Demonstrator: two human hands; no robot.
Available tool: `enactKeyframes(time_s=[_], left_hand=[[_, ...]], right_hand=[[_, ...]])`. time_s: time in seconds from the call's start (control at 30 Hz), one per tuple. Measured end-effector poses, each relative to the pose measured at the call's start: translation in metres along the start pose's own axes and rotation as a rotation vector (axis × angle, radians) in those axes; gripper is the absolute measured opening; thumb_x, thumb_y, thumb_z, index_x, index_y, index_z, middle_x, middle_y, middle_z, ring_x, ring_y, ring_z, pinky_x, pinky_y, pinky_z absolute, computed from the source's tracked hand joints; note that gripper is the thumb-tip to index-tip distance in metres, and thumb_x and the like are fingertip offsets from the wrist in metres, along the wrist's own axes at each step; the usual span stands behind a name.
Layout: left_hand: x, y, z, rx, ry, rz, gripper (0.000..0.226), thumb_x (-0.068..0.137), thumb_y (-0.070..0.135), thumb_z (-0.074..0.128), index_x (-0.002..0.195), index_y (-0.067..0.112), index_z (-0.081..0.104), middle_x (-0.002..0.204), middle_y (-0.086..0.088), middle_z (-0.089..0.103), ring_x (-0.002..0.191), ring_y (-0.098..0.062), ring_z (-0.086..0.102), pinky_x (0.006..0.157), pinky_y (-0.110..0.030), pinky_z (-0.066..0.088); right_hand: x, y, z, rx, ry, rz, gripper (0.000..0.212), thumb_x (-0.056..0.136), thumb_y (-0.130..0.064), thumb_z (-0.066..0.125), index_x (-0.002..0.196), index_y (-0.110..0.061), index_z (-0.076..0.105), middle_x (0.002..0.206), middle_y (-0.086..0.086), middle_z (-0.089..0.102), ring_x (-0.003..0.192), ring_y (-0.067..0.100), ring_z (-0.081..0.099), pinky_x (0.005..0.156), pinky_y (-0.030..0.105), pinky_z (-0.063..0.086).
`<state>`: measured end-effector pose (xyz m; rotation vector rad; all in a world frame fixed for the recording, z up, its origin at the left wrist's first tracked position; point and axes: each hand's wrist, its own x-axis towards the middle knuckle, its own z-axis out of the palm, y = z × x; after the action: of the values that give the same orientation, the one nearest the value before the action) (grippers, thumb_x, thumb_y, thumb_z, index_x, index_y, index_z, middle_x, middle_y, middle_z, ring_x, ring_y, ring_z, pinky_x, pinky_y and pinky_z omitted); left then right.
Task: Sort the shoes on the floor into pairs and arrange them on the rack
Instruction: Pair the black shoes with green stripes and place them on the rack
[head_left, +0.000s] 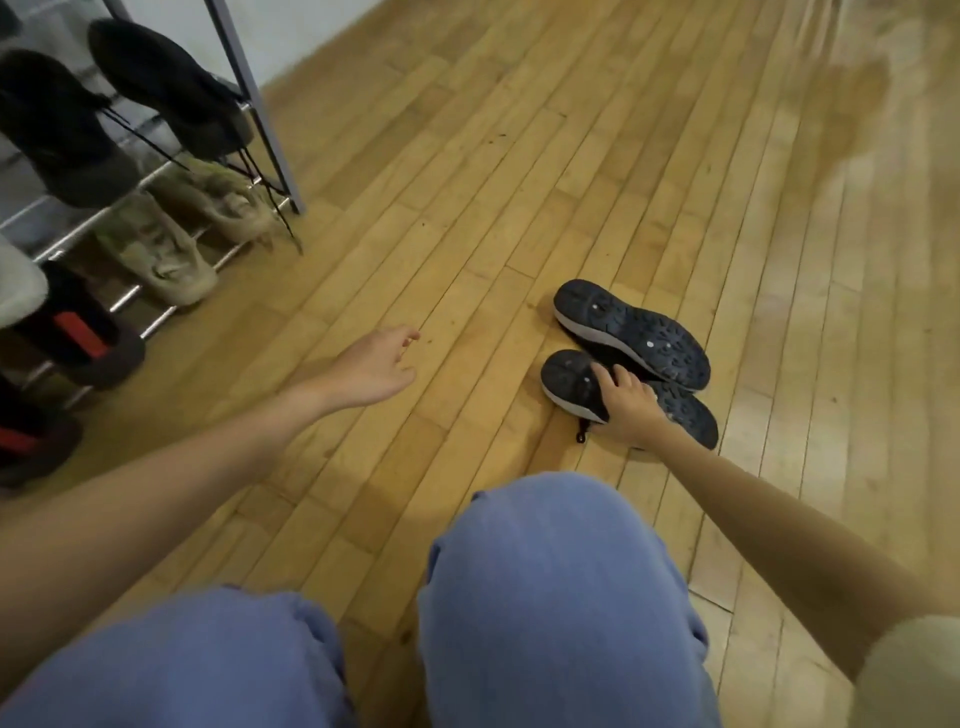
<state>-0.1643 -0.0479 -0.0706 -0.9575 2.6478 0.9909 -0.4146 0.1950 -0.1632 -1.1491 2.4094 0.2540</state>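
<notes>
2 black sneakers (631, 332) sole-up on floor at 2 o'clock. R hand (631, 402) grips near one; L hand (376, 366) empty, fingers loose, at 11. Risk: one-handed grab drops 2nd shoe en route to rack (260, 109) at 10.

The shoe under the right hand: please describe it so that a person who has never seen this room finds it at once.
Look at the bare wooden floor to the right of the shoe rack, where two dark sneakers lie sole-up side by side. The wanted shoe is the one closer to the person's knees. Unlike its neighbour, it has the right hand on its sole.
</notes>
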Motion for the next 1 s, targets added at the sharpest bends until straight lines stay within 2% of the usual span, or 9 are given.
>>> enactKeyframes(time_s=[0.13, 0.23, 0.37, 0.53, 0.63, 0.73, 0.83, 0.9, 1.0], left_hand=[[-0.001, 0.004, 0.01, -0.015, -0.019, 0.011, 0.05, 0.09, 0.015, 0.057, 0.137, 0.012, 0.044, 0.134, -0.009, 0.051, 0.117, -0.021, 0.054, 0.092, -0.031, 0.044], [-0.005, 0.005, 0.008, -0.045, -0.012, 0.02, 0.047, 0.089, 0.017, 0.059, 0.135, 0.013, 0.047, 0.127, -0.007, 0.055, 0.114, -0.02, 0.055, 0.094, -0.033, 0.046], [-0.013, -0.007, 0.001, -0.148, 0.011, -0.032, 0.043, 0.089, 0.018, 0.061, 0.131, 0.014, 0.05, 0.118, -0.002, 0.058, 0.11, -0.017, 0.056, 0.092, -0.031, 0.047], [-0.029, -0.047, -0.01, -0.251, 0.042, -0.13, 0.034, 0.09, 0.019, 0.06, 0.123, 0.017, 0.055, 0.112, -0.001, 0.06, 0.104, -0.016, 0.057, 0.078, -0.021, 0.046], [-0.036, -0.071, -0.015, -0.357, 0.1, -0.217, 0.02, 0.088, 0.015, 0.062, 0.105, 0.024, 0.058, 0.112, -0.008, 0.063, 0.102, -0.023, 0.06, 0.083, -0.035, 0.051], [-0.045, -0.085, -0.013, -0.425, 0.121, -0.311, 0.022, 0.088, 0.011, 0.062, 0.109, 0.017, 0.058, 0.113, -0.014, 0.063, 0.105, -0.032, 0.061, 0.091, -0.045, 0.05], [-0.049, -0.091, -0.007, -0.475, 0.084, -0.332, 0.02, 0.088, 0.013, 0.061, 0.107, 0.02, 0.057, 0.112, -0.011, 0.062, 0.102, -0.026, 0.06, 0.085, -0.04, 0.051], [-0.048, -0.091, -0.001, -0.498, 0.066, -0.336, 0.017, 0.087, 0.011, 0.059, 0.101, 0.021, 0.059, 0.107, -0.009, 0.063, 0.1, -0.022, 0.06, 0.078, -0.036, 0.051], [-0.043, -0.086, 0.013, -0.505, 0.034, -0.338, 0.016, 0.086, 0.012, 0.058, 0.091, 0.028, 0.059, 0.104, -0.006, 0.063, 0.098, -0.02, 0.06, 0.071, -0.031, 0.05]], right_hand=[[0.005, -0.008, -0.005, 0.087, 0.159, 0.011, 0.092, 0.073, -0.034, 0.076, 0.147, -0.02, 0.025, 0.13, 0.018, 0.047, 0.12, 0.038, 0.045, 0.102, 0.047, 0.035], [0.001, -0.028, -0.024, 0.194, 0.192, -0.145, 0.098, 0.062, -0.042, 0.079, 0.144, -0.024, 0.029, 0.122, 0.011, 0.054, 0.114, 0.034, 0.05, 0.097, 0.044, 0.04], [-0.01, -0.073, -0.055, 0.447, 0.272, -0.391, 0.114, 0.058, -0.043, 0.08, 0.15, -0.025, 0.013, 0.121, 0.007, 0.056, 0.11, 0.025, 0.055, 0.089, 0.042, 0.051], [-0.016, -0.125, -0.081, 0.806, 0.458, -0.523, 0.12, 0.065, -0.036, 0.086, 0.152, -0.02, 0.006, 0.122, 0.004, 0.052, 0.108, 0.011, 0.054, 0.088, 0.018, 0.048], [-0.019, -0.147, -0.077, 1.031, 0.527, -0.551, 0.112, 0.064, -0.027, 0.088, 0.147, -0.022, 0.013, 0.132, 0.006, 0.047, 0.116, 0.012, 0.054, 0.093, 0.02, 0.049], [-0.019, -0.155, -0.055, 1.159, 0.531, -0.457, 0.097, 0.061, -0.026, 0.091, 0.133, -0.017, 0.027, 0.124, 0.007, 0.053, 0.113, 0.015, 0.058, 0.09, 0.027, 0.054], [-0.022, -0.149, -0.028, 1.165, 0.386, -0.251, 0.075, 0.066, -0.031, 0.087, 0.122, -0.017, 0.04, 0.116, 0.004, 0.056, 0.105, 0.015, 0.06, 0.082, 0.024, 0.055], [-0.026, -0.139, -0.011, 1.077, 0.267, -0.096, 0.052, 0.075, -0.02, 0.08, 0.116, -0.012, 0.049, 0.11, 0.001, 0.057, 0.102, 0.015, 0.059, 0.076, 0.019, 0.053], [-0.03, -0.13, 0.016, 1.019, 0.098, 0.091, 0.037, 0.083, -0.016, 0.072, 0.116, -0.009, 0.058, 0.107, 0.0, 0.059, 0.101, 0.017, 0.059, 0.067, 0.012, 0.044]])
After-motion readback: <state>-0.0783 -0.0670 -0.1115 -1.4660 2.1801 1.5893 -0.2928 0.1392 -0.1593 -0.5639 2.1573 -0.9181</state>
